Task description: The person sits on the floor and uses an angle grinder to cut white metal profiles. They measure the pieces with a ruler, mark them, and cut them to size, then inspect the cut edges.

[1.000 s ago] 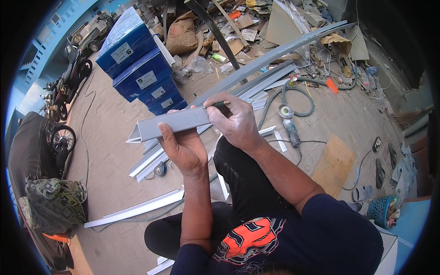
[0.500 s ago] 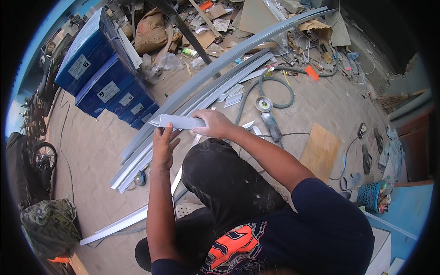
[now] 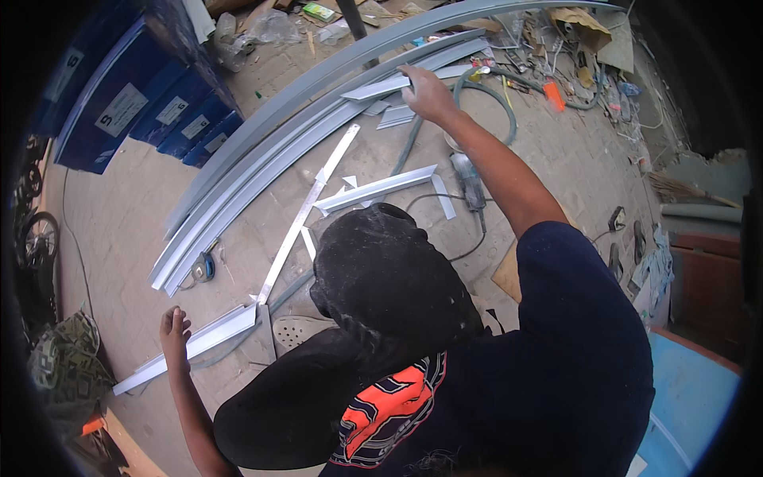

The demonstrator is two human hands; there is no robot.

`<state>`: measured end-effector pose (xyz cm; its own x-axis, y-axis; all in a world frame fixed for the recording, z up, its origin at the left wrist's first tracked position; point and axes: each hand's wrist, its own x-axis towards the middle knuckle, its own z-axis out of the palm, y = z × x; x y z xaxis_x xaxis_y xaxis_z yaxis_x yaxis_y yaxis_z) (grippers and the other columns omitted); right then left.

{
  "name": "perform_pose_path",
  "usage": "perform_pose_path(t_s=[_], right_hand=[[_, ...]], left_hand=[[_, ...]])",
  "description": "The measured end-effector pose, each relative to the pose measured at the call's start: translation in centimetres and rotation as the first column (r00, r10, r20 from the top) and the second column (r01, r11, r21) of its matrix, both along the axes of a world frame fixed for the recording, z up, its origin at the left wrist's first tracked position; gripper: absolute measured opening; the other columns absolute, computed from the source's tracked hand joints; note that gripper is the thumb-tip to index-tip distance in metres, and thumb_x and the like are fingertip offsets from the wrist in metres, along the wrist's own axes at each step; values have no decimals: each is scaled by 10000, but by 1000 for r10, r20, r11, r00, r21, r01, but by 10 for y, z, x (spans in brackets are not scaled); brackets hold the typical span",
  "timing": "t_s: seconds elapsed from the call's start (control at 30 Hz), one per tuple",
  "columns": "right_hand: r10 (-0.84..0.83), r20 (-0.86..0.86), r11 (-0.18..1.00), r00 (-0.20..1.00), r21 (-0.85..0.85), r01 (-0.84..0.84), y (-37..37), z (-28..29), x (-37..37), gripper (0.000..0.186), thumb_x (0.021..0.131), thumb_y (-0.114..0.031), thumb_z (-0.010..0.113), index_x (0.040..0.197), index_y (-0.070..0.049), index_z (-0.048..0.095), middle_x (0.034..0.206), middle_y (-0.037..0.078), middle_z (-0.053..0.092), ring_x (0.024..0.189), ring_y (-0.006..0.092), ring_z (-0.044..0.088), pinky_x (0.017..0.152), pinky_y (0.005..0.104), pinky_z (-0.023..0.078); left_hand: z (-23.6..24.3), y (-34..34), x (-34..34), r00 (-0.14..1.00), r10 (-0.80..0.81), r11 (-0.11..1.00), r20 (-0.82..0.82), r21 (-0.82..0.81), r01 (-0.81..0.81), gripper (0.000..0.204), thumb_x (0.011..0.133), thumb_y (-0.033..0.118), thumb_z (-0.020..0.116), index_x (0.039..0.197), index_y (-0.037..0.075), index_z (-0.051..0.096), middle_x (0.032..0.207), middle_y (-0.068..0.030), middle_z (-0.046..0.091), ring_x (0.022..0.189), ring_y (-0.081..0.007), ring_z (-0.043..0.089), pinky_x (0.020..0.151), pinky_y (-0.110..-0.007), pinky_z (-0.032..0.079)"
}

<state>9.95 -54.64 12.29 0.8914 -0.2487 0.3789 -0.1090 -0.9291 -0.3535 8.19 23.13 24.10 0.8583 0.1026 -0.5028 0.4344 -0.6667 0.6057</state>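
Blue boxes (image 3: 151,103) with white rectangular labels sit left of the long rails (image 3: 262,151); the right hand (image 3: 425,91) now reaches out onto a short profile (image 3: 389,86), seemingly gripping it, while the left hand (image 3: 175,334), fingers loosely spread, has dropped beside another floor profile (image 3: 199,342).

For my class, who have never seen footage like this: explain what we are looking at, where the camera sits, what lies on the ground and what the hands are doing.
The picture comes from a wide fisheye camera worn on a person's head, looking down, so straight edges bend near the rim. There is no machine: a person in a dark shirt crouches on a dusty floor. The right hand reaches far forward onto a short grey metal strip beside the long grey metal profiles. The left hand rests down low against another short profile piece. Neither hand lifts anything. Around them lie a corded power tool, a green hose, blue boxes and scattered scraps.
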Motion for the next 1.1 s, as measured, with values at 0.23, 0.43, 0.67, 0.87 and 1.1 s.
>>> perform_pose_path(t_s=[0.23,0.43,0.67,0.87,1.1], right_hand=[[-293,-45,777,955,571,265,137,-78,-242,288,1044,-216,661,1265,-53,746,1151,196,777,1086,373,740,949,443,575],[-749,-396,472,531,244,847,106,-114,-474,234,989,-234,703,1092,-44,791,1094,195,786,1005,357,760,898,453,587],[-934,-349,-80,78,418,905,-19,-201,-646,146,962,-183,719,1016,-60,773,819,74,768,724,165,726,687,346,584],[-925,-234,171,298,445,879,-46,-226,-640,153,964,-191,733,1034,-64,782,851,71,782,736,161,728,694,341,584],[-924,-377,30,71,112,993,-31,-162,-624,249,952,-291,687,1098,-121,796,996,174,811,967,391,775,881,489,596]], left_hand=[[-25,-4,-15,920,-206,978,-334,-53,200,649,1111,560,579,1593,127,535,1479,-150,639,1236,-292,666,1064,-474,525],[-19,-52,-1,907,-329,942,-261,-156,297,638,1127,529,574,1590,92,531,1461,-159,646,1210,-277,666,1053,-449,534],[19,-58,-17,935,-271,943,-227,-258,210,614,1136,512,565,1599,109,536,1405,-116,670,1149,-235,666,1028,-422,533],[35,-54,-8,980,-170,950,-106,-281,134,631,1131,527,573,1610,120,529,1415,-105,668,1171,-225,662,1052,-415,518],[49,-70,-1,970,-229,936,-80,-293,197,658,1127,538,577,1621,107,516,1447,-106,661,1200,-220,660,1074,-414,509]])
